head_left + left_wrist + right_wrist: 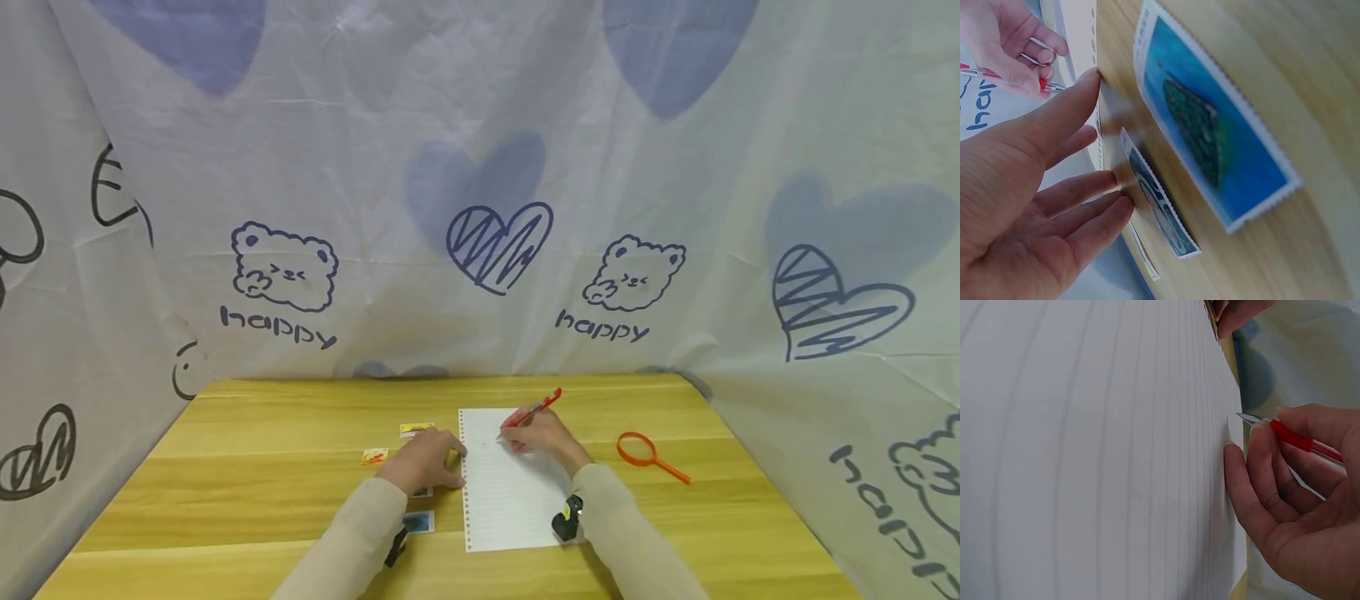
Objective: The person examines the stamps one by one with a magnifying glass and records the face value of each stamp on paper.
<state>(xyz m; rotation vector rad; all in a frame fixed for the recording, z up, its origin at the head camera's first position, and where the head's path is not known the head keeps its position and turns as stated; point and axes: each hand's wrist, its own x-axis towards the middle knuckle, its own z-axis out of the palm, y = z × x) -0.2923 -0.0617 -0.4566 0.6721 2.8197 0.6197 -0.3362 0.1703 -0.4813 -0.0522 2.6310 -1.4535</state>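
A red pen (537, 407) is pinched between the thumb and fingers of my right hand (543, 435). Its tip points down at the upper part of a lined, hole-punched sheet of paper (513, 508), and the right wrist view shows the metal tip (1247, 417) close over the page. My left hand (423, 462) rests at the sheet's punched left edge, fingers loosely bent and thumb at the margin, holding nothing. Beside and partly under that hand lie stamps: a blue one with a green island (1194, 128) and a dark patterned one (1157, 203).
A yellow stamp (416, 430) and an orange-red stamp (374, 457) lie on the wooden table (247, 467), left of the paper. To the right is an orange magnifying glass (637, 450). A printed cloth (390, 283) hangs behind the table and along both sides.
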